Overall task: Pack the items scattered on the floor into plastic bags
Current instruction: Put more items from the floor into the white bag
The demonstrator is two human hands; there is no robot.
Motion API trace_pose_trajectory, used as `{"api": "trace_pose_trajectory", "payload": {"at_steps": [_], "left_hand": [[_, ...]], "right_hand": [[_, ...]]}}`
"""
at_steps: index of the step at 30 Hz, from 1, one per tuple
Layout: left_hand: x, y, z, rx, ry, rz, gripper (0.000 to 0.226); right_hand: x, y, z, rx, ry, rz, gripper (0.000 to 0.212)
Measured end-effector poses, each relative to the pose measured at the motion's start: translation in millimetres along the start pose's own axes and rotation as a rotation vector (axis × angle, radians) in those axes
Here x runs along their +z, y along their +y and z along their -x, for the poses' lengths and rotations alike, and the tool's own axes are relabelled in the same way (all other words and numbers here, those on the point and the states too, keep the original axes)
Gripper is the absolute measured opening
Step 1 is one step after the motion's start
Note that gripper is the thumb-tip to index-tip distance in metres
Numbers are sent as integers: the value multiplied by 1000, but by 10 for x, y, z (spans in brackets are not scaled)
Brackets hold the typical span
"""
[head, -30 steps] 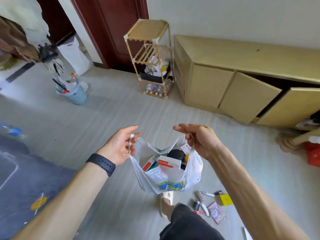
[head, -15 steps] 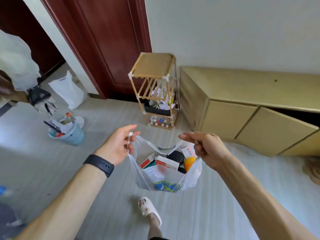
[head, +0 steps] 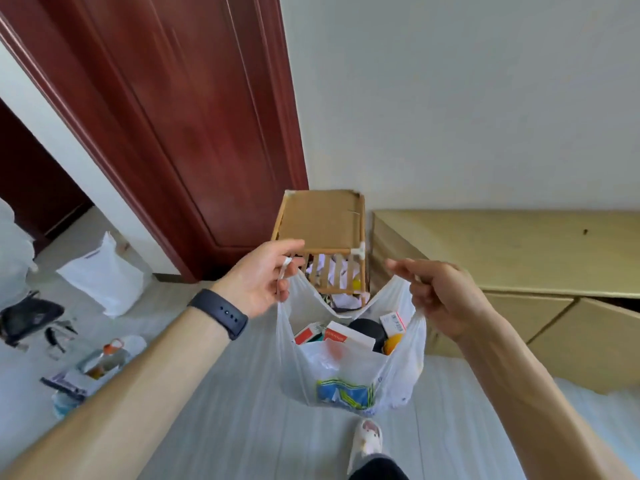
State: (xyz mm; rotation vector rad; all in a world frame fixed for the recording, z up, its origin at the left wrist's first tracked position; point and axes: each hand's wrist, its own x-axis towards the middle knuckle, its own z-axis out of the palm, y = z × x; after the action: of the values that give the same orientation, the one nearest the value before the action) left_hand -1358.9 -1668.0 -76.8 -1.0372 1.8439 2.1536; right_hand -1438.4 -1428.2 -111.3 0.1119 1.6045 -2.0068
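Observation:
A thin white plastic bag [head: 349, 375] hangs in mid-air between my two hands, its mouth held open. My left hand [head: 263, 277], with a dark band on the wrist, pinches the left handle. My right hand [head: 438, 294] grips the right handle. Inside the bag lie a red and white box [head: 341, 336], a dark round thing [head: 369, 329], an orange thing [head: 393, 342] and a white carton with a barcode [head: 393, 320]. A blue and green print shows through the bag's front.
A small wooden rack [head: 323, 221] stands just beyond the bag, beside a dark red door [head: 194, 116]. A low tan cabinet [head: 512, 247] runs along the right wall. At the left are a white bag [head: 104, 275] and a bin with clutter [head: 100, 363]. My slippered foot [head: 367, 441] is below.
The view has tilted up and moved closer to the rack and the door. Both hands have kept hold of the bag's handles. The items on the floor have dropped out of view.

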Motion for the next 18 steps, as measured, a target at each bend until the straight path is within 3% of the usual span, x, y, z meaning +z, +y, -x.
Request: {"api": "trace_pose_trajectory", "payload": {"at_steps": [2, 6, 9, 15, 18], "left_hand": [[-73, 345, -307, 24, -7, -27, 48], [-284, 985, -879, 66, -37, -64, 45], [-412, 1435, -1278, 87, -27, -70, 41], [-644, 2196, -2044, 122, -22, -10, 42], [-685, 2459, -2453, 106, -18, -12, 41]], "right_hand": [[209, -222, -334, -24, -6, -19, 11], [518, -637, -993, -72, -33, -24, 30], [776, -950, -1431, -90, -79, 9, 24], [1331, -1567, -2240, -118, -67, -37, 36], [1537, -1694, -2660, -119, 10, -57, 20]]}}
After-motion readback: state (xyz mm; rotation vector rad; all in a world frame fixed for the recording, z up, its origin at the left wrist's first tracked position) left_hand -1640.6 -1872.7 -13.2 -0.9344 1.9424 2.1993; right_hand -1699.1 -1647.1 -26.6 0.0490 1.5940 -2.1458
